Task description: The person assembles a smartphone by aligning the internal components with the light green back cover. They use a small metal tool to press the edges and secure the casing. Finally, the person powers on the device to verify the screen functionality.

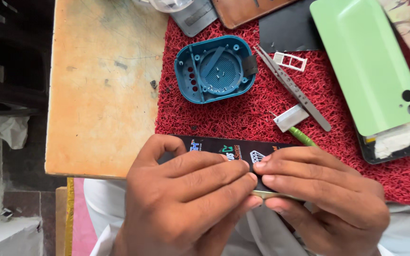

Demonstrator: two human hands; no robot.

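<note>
Both hands grip a flat black packet (224, 149) with coloured print, held at the near edge of the red mat (243, 111). My left hand (186, 199) wraps its left side, fingers across the top. My right hand (323, 199) pinches the right side, fingertips meeting the left hand's. A thin pale edge (271, 194) shows under the fingers.
On the mat lie a blue plastic shell (214, 68), metal tweezers (293, 87), a white card tray (290, 61), a small white piece (291, 117), a green-handled tool (302, 136) and a green phone back cover (366, 61) over an opened phone (395, 142). Bare wooden tabletop (105, 85) lies left.
</note>
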